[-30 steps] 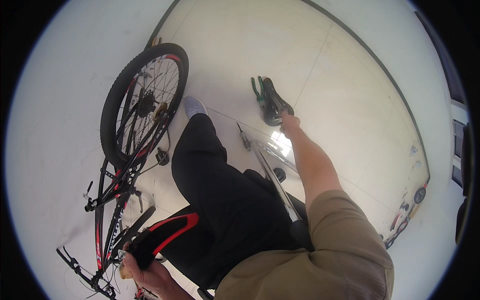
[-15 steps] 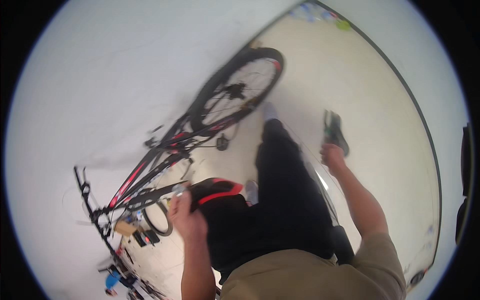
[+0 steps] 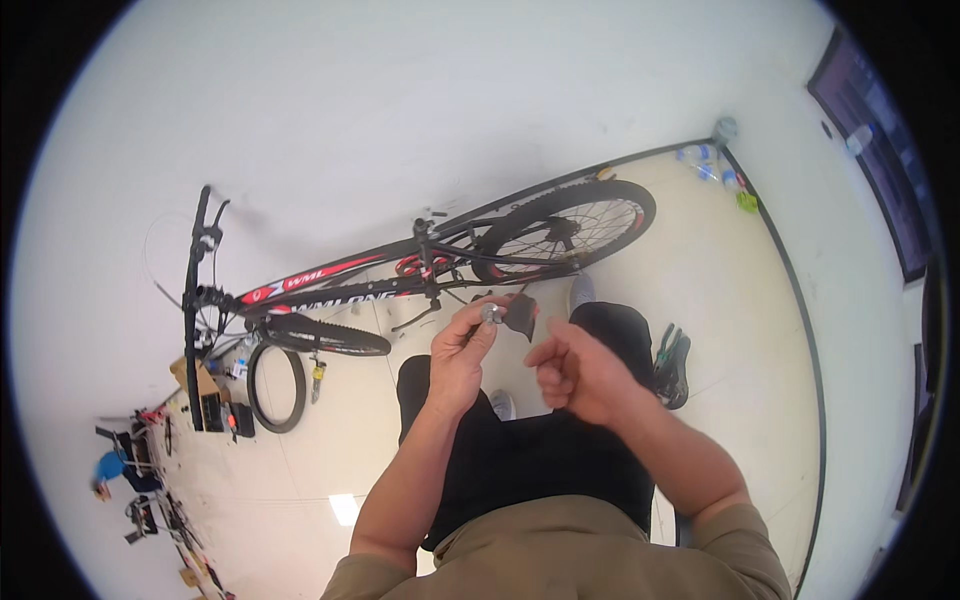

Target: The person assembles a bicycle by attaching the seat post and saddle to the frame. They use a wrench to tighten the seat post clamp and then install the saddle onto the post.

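Observation:
My left hand (image 3: 458,362) grips a small black and red bicycle saddle (image 3: 519,316) by the silver clamp (image 3: 491,313) on its underside. The saddle is tilted and seen nearly edge-on, over my lap. Just right of it hovers my right hand (image 3: 585,375), its fingers apart and partly curled, with nothing visible in them. On the right, past my knee, a pair of green-handled pliers (image 3: 665,346) lies against a dark, rounded object (image 3: 677,373) whose kind I cannot make out.
A black and red bicycle frame (image 3: 330,285) leans along the wall ahead, its rear wheel (image 3: 565,235) near my foot. At left are a loose tyre (image 3: 277,388), a yellow-handled tool (image 3: 318,381) and a cardboard box (image 3: 185,378). Plastic bottles (image 3: 705,160) lie in the far right corner.
My right hand has left the green-handled pliers and come in beside the saddle. My left hand has raised and turned the saddle, moving it right. The head view has swung round.

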Tool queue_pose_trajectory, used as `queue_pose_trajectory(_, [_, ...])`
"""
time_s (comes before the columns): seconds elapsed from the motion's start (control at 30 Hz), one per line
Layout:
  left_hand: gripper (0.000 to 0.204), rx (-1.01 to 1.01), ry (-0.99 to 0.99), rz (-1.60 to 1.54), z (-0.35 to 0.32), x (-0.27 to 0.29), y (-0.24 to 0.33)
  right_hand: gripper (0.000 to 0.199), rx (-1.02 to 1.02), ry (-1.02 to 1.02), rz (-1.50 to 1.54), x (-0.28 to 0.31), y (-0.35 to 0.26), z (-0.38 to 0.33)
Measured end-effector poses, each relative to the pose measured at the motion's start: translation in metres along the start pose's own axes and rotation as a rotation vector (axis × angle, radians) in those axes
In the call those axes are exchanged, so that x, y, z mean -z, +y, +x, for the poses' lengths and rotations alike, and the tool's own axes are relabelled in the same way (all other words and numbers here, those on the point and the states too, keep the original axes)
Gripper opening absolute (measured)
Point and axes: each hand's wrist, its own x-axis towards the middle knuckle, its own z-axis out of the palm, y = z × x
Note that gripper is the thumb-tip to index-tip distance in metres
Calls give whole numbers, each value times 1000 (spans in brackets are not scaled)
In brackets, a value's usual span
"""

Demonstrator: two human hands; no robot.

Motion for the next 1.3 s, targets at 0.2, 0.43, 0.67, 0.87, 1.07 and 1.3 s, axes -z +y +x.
queue_pose_trajectory(0.2, [19,-54,-138,147,-20,26,8,49,-202,-32,235,-44,30,14])
queue_pose_trajectory(0.43, [24,-138,-207,288,-41,39,7,29,-95,-91,420,-40,55,24])
queue_pose_trajectory(0.67, [26,-239,-209,502,-49,39,13,22,-62,-124,470,-46,69,18])
queue_pose_trajectory(0.87, [28,-359,-174,659,-55,31,22,12,22,-167,460,-41,70,16])
queue_pose_trajectory(1.07, [32,-375,-96,499,-59,27,19,8,65,-240,460,-39,73,17])
queue_pose_trajectory(1.3, [23,-335,104,434,-62,18,13,9,158,-187,394,-34,62,16])
